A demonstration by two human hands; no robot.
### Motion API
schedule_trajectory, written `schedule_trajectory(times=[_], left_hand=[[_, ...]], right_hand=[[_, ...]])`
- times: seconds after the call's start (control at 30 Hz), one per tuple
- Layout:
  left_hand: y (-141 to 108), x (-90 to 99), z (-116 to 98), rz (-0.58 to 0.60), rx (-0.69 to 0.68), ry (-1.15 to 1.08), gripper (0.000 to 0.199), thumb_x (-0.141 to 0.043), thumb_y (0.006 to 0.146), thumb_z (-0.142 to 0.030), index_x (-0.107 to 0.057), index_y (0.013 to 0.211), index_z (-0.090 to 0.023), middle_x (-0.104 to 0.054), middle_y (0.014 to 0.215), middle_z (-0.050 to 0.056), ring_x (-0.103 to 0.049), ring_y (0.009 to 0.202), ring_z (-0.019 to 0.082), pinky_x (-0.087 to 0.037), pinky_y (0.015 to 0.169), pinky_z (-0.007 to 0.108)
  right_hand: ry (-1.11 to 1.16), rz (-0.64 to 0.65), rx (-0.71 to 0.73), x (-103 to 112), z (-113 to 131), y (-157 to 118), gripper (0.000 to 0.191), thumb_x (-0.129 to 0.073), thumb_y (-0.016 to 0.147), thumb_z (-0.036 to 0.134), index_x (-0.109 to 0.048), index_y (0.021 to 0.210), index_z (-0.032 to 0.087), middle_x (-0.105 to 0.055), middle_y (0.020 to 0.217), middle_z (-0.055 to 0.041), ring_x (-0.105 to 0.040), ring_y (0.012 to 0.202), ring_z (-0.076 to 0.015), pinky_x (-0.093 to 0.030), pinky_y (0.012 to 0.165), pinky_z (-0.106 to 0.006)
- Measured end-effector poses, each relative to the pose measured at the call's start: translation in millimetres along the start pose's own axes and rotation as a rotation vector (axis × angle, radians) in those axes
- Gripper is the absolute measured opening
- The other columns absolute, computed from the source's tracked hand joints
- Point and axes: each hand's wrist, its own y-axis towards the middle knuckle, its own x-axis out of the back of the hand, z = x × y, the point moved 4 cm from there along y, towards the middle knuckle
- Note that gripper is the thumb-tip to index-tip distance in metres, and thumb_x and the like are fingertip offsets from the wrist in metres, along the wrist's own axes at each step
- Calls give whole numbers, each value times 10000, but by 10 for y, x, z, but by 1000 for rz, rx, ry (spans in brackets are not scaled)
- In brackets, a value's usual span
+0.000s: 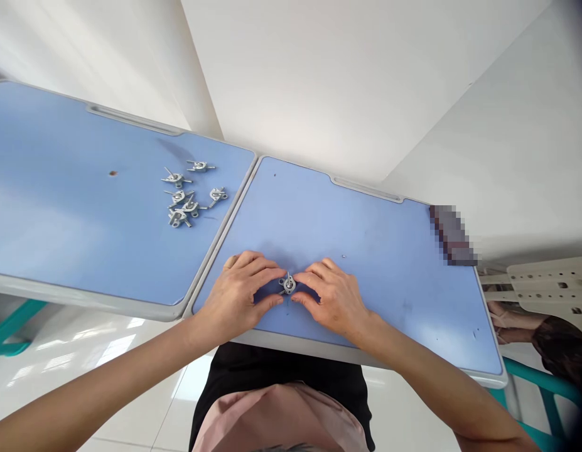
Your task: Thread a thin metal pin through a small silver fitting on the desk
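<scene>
- I find the metal fitting (289, 285) right between my two hands, on the blue desk (389, 295).
- My left hand (237, 285) curls in from the left, thumb and forefinger at the fitting's edge; from here I cannot tell whether they pinch it.
- My right hand (335, 292) bends in from the opposite side; whether it grips I cannot tell either.
- Just ahead of my right knuckles lies a tiny bright bit (344, 256).
- Left of the grip and farther out, six similar fittings (191, 208) sit on the neighbouring desk (83, 226).
- Well right of the grip, I see a pixelated dark object (453, 235).
</scene>
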Motion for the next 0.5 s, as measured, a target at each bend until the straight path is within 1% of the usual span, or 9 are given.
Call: schedule_trajectory(times=[0.07, 0.17, 0.27, 0.33, 0.43, 0.5], left_hand=[[-5, -20, -12, -25, 13, 23, 303, -700, 862, -277, -623, 1148, -211, -680, 1077, 38, -523, 1025, 247, -387, 845, 396], [2, -45, -19, -22, 6, 35, 312, -701, 861, -283, -625, 1157, -219, -677, 1087, 36, -524, 1036, 251, -381, 847, 401], [8, -55, -2, -2, 15, 15, 328, -701, 858, -281, -626, 1172, -224, -672, 1107, 36, -522, 1043, 252, -383, 855, 406], [7, -58, 16, 12, 27, -3, 338, -701, 855, -271, -628, 1183, -228, -668, 1126, 38, -521, 1049, 253, -385, 864, 411], [-1, -61, 38, 24, 33, -23, 310, -693, 858, -255, -647, 1164, -245, -668, 1134, 37, -526, 1051, 252, -390, 876, 417], [-10, -60, 45, 21, 32, -32, 280, -686, 864, -250, -660, 1143, -250, -671, 1124, 39, -531, 1047, 249, -395, 881, 419]], right_hand=[[-9, 2, -20, -8, 12, 8, 230, -767, 840, 362, -689, 1001, 217, -672, 918, -16, -530, 881, -184, -262, 517, -287], [-27, -5, -35, -21, 42, 16, 258, -768, 834, 397, -686, 992, 210, -664, 902, -14, -524, 876, -182, -255, 512, -286], [-43, -12, -32, -28, 73, 18, 173, -728, 874, 330, -686, 990, 209, -658, 891, -15, -514, 867, -176, -239, 504, -282], [-49, -13, -25, -25, 83, 23, 85, -661, 914, 242, -689, 990, 215, -655, 880, -16, -505, 855, -170, -225, 498, -280], [-47, -13, -1, -7, 89, 36, 166, -558, 941, 139, -697, 971, 223, -653, 872, -18, -498, 839, -162, -223, 497, -280], [-42, -18, 16, 8, 92, 46, 185, -537, 948, 133, -700, 956, 221, -652, 870, -20, -497, 832, -160, -232, 499, -282]])
